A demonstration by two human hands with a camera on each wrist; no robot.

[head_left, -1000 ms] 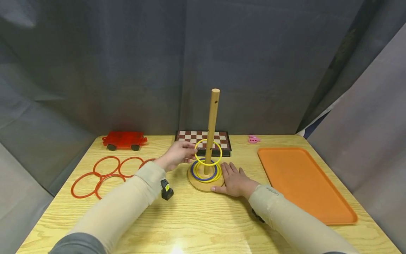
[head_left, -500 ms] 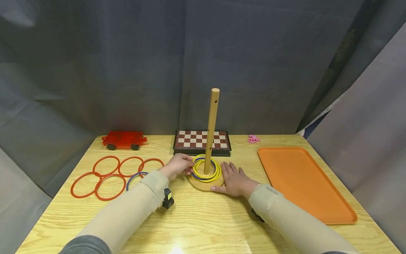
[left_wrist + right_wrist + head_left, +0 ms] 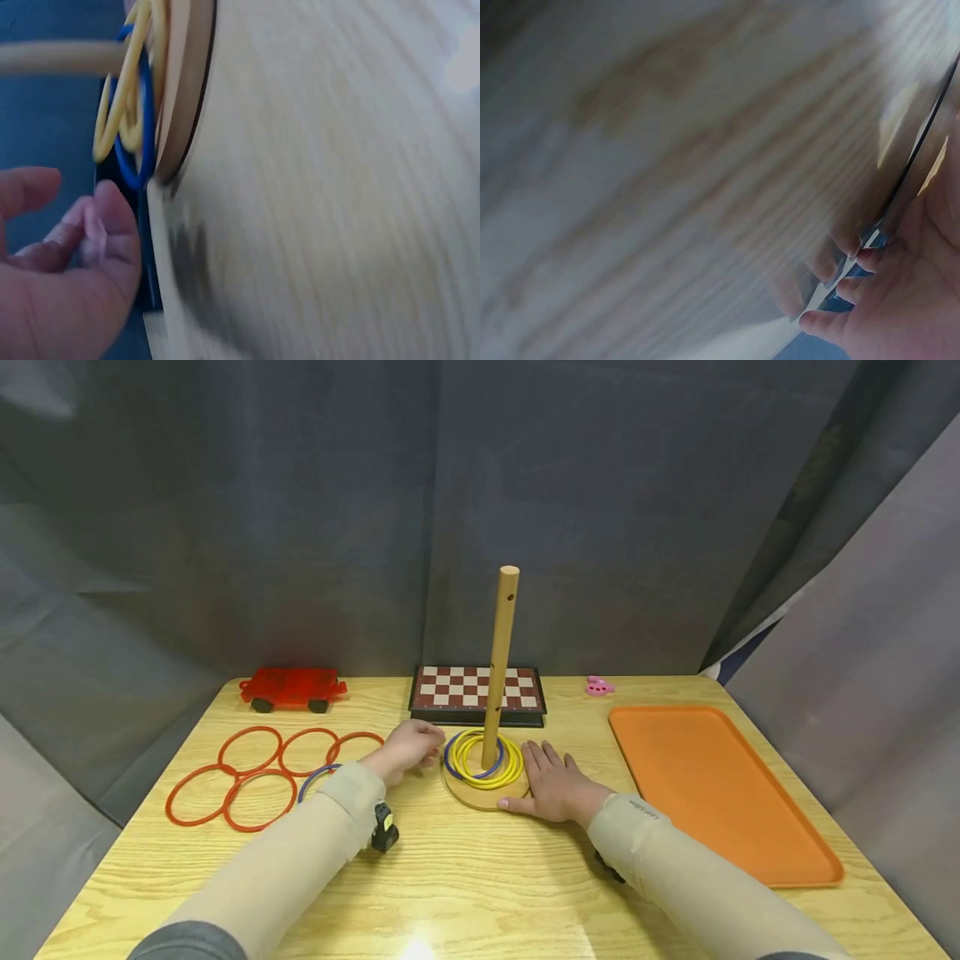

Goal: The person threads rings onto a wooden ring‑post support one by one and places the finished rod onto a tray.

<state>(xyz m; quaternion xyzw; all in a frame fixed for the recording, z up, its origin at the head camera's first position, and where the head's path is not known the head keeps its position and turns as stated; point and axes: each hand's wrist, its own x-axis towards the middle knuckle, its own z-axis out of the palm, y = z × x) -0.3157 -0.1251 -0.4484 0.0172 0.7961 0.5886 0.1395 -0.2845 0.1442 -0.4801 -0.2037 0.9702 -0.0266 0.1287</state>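
A wooden post (image 3: pixel 501 652) stands upright on a round wooden base (image 3: pixel 480 800) in the head view. Several yellow rings (image 3: pixel 491 786) and a blue ring (image 3: pixel 448 760) lie loosely around its foot. My left hand (image 3: pixel 409 752) hovers just left of these rings, fingers loosely bent. In the left wrist view, a gap separates the left hand (image 3: pixel 71 277) from the blue ring (image 3: pixel 147 112), and nothing shows in its grasp. My right hand (image 3: pixel 557 788) rests flat against the base's right edge, fingers straight. The right wrist view is blurred and shows the right hand (image 3: pixel 907 300) low down.
Several red rings (image 3: pixel 258 829) lie overlapping on the left of the table, with another blue ring (image 3: pixel 303 790) partly under my left sleeve. Behind are a red toy cart (image 3: pixel 292 688), a chessboard (image 3: pixel 450 687) and a pink toy (image 3: pixel 598 686). An orange tray (image 3: pixel 727 793) lies at right.
The yellow ring that my left hand held at the post has come down onto the others. My left hand has let go and drawn back left. The right hand has stayed put.
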